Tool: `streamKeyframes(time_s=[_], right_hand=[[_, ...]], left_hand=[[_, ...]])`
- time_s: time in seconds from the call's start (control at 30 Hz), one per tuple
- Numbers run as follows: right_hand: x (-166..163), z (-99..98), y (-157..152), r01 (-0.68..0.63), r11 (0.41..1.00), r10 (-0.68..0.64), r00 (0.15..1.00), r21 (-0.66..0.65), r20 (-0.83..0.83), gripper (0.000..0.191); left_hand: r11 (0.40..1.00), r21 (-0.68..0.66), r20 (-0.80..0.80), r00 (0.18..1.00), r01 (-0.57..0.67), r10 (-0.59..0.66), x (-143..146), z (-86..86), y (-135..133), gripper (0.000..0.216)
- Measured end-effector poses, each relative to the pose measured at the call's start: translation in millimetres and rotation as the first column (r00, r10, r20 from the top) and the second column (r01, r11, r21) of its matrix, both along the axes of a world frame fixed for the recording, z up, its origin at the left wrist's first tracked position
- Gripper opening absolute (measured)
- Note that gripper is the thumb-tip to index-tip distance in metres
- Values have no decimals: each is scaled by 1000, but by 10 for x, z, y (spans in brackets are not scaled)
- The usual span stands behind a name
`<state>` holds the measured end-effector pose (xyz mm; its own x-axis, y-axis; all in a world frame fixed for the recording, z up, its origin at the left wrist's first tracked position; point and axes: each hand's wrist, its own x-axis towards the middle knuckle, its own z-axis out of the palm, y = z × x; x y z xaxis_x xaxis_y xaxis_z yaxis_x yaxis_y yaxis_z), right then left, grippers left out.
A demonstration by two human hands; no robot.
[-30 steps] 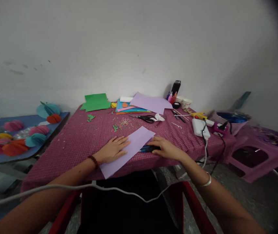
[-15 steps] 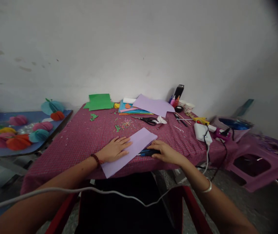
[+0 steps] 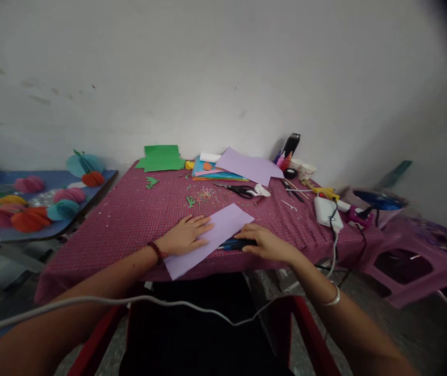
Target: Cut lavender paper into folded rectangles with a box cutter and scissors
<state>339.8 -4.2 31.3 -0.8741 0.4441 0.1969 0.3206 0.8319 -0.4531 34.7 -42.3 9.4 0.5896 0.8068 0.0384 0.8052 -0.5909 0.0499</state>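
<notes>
A folded sheet of light purple paper point(image 3: 223, 224) lies slanted across the near part of the table, its lower corner at the front edge. My left hand point(image 3: 186, 236) rests flat on its left side, fingers spread. Along the paper's right edge, my right hand point(image 3: 260, 243) is closed around a blue-and-black tool point(image 3: 233, 244). That tool is long and has a pale tip pointing left; the paper and my fingers hide part of it, so its exact kind is unclear.
Black-handled scissors point(image 3: 241, 190), paper scraps point(image 3: 205, 196) and crumpled tissue point(image 3: 261, 191) lie beyond the paper. Purple sheets point(image 3: 250, 167) and green sheets point(image 3: 162, 159) are at the back. A white power strip point(image 3: 328, 213) sits right; a white cable point(image 3: 176, 302) crosses my lap.
The view has shifted slightly. My left hand stays flat on the paper and my right hand keeps hold of the blue-and-black tool, with hardly any movement.
</notes>
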Motion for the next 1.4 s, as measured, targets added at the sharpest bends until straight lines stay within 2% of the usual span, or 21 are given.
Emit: streamKeyframes(time_s=[0.17,0.43,0.7,0.97,1.07,1.17,1.2,1.27,1.3,1.33,1.4], right_hand=[[88,35,0,-34,998,34,999,-51,10,36],[-156,34,-69,-20,1000,20,999,11,30,34],[-49,61,-153,1,999,0,1000,-32,26,34],[-324,69,-274,-9,1000,10,1000,-4,25,38],[-265,158,-315,-85,993,88,996,-78,34,35],[29,237,-229,-125,969,129,992,-211,6,33],[169,234,-164,-70,974,65,997,-213,-27,33],[468,163,1,171,976,-189,973,-133,-136,35],[612,97,89,326,943,-333,926,-72,-179,36],[741,18,172,468,884,-458,866,1,-201,39],[940,-156,303,649,746,-620,759,148,-201,40]], left_hand=[[1000,12,28,1000,9,-9,-11,-34,15,60],[1000,19,49,999,22,-23,-12,-34,9,60],[1000,15,72,997,16,-18,-10,-39,7,60],[1000,-2,63,998,6,-5,11,6,-16,61],[1000,-7,60,998,10,-10,6,3,-11,61],[1000,-7,68,998,6,-5,2,-3,-7,59],[1000,-8,70,998,5,-4,1,-4,-6,59],[1000,-8,73,997,10,-9,0,-7,-4,59],[1000,-6,75,997,11,-10,-1,-8,-4,59],[1000,-6,75,997,11,-10,-3,-9,-3,59],[1000,-9,68,998,5,-4,-7,-13,-1,59]])
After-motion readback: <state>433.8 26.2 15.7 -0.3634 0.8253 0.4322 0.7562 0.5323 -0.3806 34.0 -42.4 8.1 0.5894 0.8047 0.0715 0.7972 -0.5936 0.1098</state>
